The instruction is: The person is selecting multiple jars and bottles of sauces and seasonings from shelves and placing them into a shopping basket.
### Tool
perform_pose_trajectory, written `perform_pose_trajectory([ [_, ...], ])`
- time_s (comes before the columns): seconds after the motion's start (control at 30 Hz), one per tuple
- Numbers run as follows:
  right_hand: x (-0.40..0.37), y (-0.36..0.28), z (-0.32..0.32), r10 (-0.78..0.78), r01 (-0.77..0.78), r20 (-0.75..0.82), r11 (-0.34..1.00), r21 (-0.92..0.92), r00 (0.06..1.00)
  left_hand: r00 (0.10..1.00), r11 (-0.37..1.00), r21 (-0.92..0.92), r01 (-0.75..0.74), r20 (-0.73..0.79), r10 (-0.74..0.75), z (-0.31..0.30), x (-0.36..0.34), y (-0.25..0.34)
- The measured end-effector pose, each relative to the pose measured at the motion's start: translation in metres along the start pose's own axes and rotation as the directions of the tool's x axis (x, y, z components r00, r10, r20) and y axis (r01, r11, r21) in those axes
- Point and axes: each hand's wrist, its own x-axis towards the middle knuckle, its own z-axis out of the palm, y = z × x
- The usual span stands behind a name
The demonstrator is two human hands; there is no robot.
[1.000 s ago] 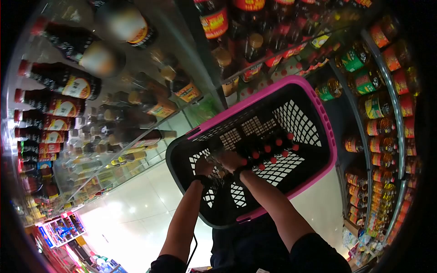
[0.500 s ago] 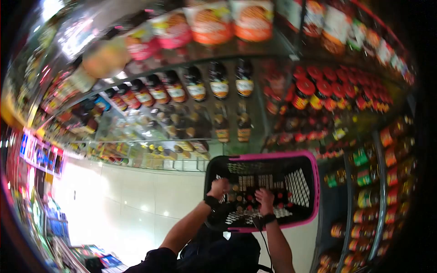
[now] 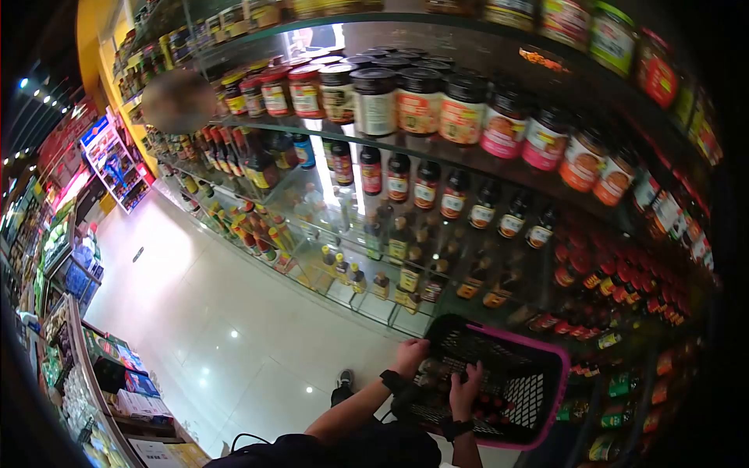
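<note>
A black shopping basket (image 3: 563, 382) with a pink rim is in front of me at the lower right, tilted in this view. Dark bottles (image 3: 491, 405), several with red caps, lie inside it. My left hand (image 3: 409, 359), with a dark band at the wrist, is over the basket's left edge. Its fingers are curled, and what they hold, if anything, is hidden. Above the bottles, my right hand (image 3: 466, 390) reaches into the basket with thumb and fingers apart. A dark band circles that wrist too.
Glass shelves (image 3: 343, 129) carry jars (image 3: 460, 109) and rows of sauce bottles (image 3: 454, 193) beyond the basket. More bottles (image 3: 620, 386) stand on the right. A pale tiled aisle (image 3: 226, 327) runs left, past a low display counter (image 3: 86, 374) and a lit stand (image 3: 117, 164).
My view has swung left and up, so the basket and both hands appear lower and farther right. My left hand has shifted toward the basket's left edge; my right stays over the bottles.
</note>
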Motion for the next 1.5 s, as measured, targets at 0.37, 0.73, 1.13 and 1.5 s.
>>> perform_pose_trajectory([
  [0.37,-0.029,-0.025,0.121,0.162,-0.139,0.077,0.961,-0.239,0.984,0.995,0.993,0.065,-0.097,0.028,0.095,-0.17,0.033,0.088],
  [0.73,-0.046,-0.006,0.119,0.156,-0.215,-0.303,0.961,-0.173,0.94,0.972,0.995,-0.099,-0.031,-0.235,0.007,-0.238,0.015,0.157],
  [1.13,-0.025,-0.032,0.136,0.06,-0.098,-0.232,0.982,-0.159,0.971,0.907,0.981,-0.153,-0.117,-0.418,0.043,-0.25,0.0,0.154],
  [1.5,-0.019,-0.058,0.139,-0.086,0.001,-0.229,0.938,-0.348,0.97,0.942,0.967,-0.201,-0.155,-0.326,0.083,-0.242,0.048,0.171],
])
